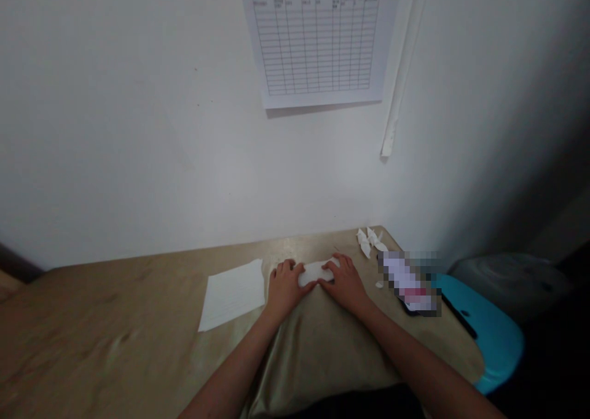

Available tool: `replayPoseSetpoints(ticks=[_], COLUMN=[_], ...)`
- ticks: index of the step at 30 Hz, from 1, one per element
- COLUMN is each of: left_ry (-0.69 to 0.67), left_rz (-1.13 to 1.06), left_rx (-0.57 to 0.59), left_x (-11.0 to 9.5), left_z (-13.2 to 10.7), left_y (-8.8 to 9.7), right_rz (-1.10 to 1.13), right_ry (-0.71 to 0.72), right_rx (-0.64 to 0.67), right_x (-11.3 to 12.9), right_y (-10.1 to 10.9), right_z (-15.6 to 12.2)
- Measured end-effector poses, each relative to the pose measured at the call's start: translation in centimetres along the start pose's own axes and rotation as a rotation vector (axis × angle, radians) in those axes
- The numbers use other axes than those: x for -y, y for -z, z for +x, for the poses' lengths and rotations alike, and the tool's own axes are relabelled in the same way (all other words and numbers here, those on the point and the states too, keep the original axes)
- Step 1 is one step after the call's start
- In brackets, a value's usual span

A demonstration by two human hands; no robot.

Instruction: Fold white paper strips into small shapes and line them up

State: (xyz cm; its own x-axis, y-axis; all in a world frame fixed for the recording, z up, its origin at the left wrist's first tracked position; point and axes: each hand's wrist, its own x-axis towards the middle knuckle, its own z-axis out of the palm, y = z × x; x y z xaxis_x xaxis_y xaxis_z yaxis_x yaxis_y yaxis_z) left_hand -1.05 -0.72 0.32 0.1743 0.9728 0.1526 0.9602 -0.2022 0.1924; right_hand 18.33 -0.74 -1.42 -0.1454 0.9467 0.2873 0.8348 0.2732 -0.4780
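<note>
A small white piece of paper [314, 273] lies on the table between my two hands. My left hand [286, 285] grips its left end, with the thumb along the near edge and the fingers curled at the far side. At the right end, my right hand [343, 279] holds the paper in the same way, its thumb close to the left one. Whether the paper is folded I cannot tell. Left of my left hand lies a stack of flat white paper sheets [233, 295].
Small folded white paper shapes [364, 243] sit at the table's far right corner. A phone [410, 287], its screen blurred out, lies near the right edge. Beyond that edge is a turquoise stool or chair [498, 327]. A printed table sheet [320, 44] hangs on the wall behind the table [115, 321].
</note>
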Motion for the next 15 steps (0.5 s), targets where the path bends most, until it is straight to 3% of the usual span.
replayPoseSetpoints(ticks=[9,15], left_ry=[0.023,-0.056], left_rz=[-0.059,-0.105], left_rx=[0.117,0.161], left_x=[1.0,2.5], left_z=[0.5,0.5], left_y=[1.2,1.5], right_rz=[0.03,0.04], right_ry=[-0.068,-0.091], right_rx=[0.045,0.075], right_x=[-1.2,-2.1], right_y=[0.1,-0.4], right_z=[0.3,0.6])
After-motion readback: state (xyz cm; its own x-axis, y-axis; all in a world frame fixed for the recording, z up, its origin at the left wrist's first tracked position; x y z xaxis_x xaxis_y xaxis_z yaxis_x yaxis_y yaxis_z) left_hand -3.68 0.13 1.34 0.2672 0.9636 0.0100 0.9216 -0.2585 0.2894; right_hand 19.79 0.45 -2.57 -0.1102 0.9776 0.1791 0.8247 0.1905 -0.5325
